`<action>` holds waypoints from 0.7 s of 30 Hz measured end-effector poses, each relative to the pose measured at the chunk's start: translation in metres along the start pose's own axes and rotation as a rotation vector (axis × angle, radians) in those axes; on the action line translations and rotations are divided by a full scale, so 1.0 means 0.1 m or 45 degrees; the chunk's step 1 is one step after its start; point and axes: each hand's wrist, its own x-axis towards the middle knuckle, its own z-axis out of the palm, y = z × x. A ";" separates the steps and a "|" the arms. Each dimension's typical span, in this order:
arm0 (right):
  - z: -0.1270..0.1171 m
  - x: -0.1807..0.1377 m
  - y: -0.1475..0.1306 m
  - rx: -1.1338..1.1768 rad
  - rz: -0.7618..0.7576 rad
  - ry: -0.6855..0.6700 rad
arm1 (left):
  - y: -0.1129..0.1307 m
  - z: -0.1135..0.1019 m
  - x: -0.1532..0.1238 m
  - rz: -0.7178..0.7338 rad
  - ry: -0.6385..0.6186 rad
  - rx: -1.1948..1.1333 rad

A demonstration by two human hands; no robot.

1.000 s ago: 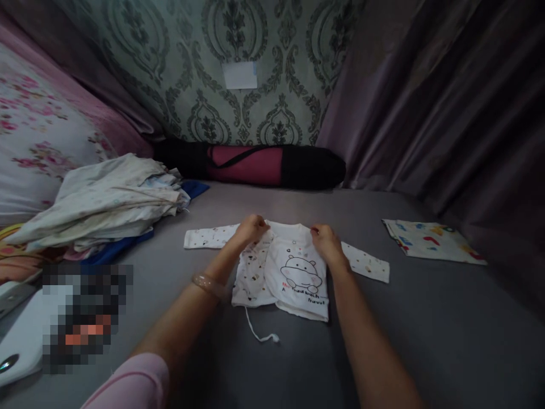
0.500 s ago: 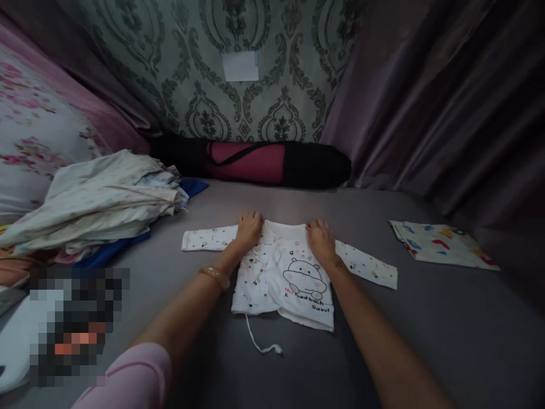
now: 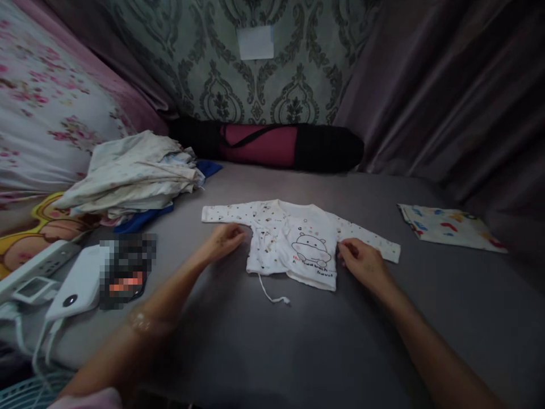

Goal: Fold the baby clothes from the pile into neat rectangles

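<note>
A small white baby shirt (image 3: pixel 293 241) with a cartoon hippo print lies flat on the grey bed surface (image 3: pixel 298 341), both sleeves spread out and a white tie string trailing from its hem. My left hand (image 3: pixel 223 240) rests just left of the shirt's body, below the left sleeve, fingers loosely curled and holding nothing. My right hand (image 3: pixel 361 262) lies at the shirt's right edge under the right sleeve, fingers loosely apart, empty.
A pile of light clothes (image 3: pixel 136 176) over a blue cloth sits at the left. A folded printed cloth (image 3: pixel 451 227) lies at the right. A black and pink rolled bag (image 3: pixel 272 146) lines the wall. A white power bank (image 3: pixel 74 284) and power strip (image 3: pixel 34 267) lie at front left.
Both hands have let go of the shirt's shoulders and drawn back toward me to the shirt's sides. The view has shifted, so the shirt sits higher in the picture.
</note>
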 end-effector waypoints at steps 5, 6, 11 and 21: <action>0.06 -0.53 0.11 0.168 0.124 -0.188 | -0.11 0.23 -0.63 -0.038 -0.116 -0.197; 0.09 -0.60 0.07 0.126 0.082 -0.173 | -0.10 0.30 -0.69 -0.017 -0.083 -0.194; 0.20 -0.82 -0.18 -0.181 -0.014 -0.064 | 0.05 0.53 -0.75 0.022 0.061 -0.198; 0.34 -0.85 -0.43 -0.566 0.055 0.021 | 0.28 0.68 -0.69 -0.089 0.234 -0.119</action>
